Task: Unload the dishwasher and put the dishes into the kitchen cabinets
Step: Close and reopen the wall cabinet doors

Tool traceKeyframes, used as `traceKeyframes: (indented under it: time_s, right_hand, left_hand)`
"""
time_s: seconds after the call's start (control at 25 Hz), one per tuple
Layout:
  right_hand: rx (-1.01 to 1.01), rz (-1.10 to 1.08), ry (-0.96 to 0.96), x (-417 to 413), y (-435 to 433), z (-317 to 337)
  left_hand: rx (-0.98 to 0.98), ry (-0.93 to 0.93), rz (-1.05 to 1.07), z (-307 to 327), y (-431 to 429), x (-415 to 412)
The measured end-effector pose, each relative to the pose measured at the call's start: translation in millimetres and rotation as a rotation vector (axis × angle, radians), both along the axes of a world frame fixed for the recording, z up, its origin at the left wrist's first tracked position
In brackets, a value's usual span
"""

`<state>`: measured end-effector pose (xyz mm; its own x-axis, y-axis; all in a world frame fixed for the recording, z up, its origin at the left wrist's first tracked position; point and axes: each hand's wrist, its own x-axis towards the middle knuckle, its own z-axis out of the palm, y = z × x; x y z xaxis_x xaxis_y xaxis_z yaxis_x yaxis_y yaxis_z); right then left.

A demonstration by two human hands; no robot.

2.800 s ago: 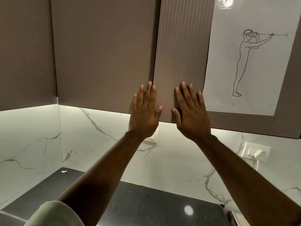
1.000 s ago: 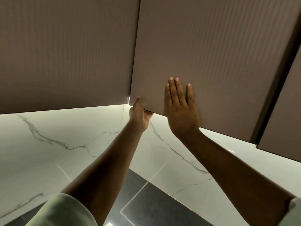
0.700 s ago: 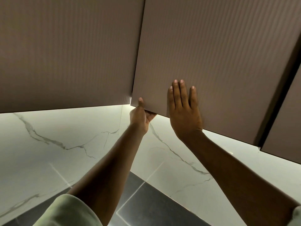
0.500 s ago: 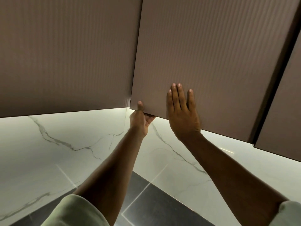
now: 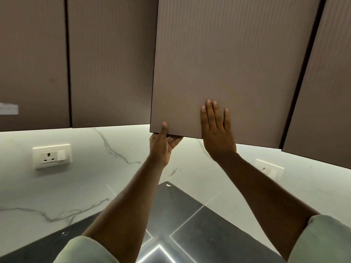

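The cabinet door (image 5: 228,63) is pinched by the left hand (image 5: 161,147), likely for opening, and steadied by the flat right hand (image 5: 216,133)

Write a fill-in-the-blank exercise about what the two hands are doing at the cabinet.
The left hand grips the cabinet door by its ____ edge.
The right hand lies ____ against the door's front.
The three-pin wall socket sits to the ____ of both hands.
Missing words: bottom; flat; left.
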<state>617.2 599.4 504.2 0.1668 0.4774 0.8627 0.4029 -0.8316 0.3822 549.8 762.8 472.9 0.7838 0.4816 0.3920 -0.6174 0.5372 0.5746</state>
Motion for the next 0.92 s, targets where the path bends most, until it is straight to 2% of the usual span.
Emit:
traceKeyframes:
  time_s: [0.28,0.44,0.72,0.92]
  right_hand:
    - [0.1,0.126,0.069,-64,-24,-10]
    - [0.167,0.101,0.139,-100,-33,-13]
    - [0.349,0.099,0.453,-168,-51,-11]
    - [0.39,0.161,0.536,-227,-68,-17]
  left_hand:
    - [0.123,0.008,-0.03,-4,-26,-107]
    - [0.233,0.016,0.028,-5,-49,-146]
    - [0.717,0.079,0.277,1,-79,-197]
    - [0.865,0.084,0.456,-1,-117,-223]
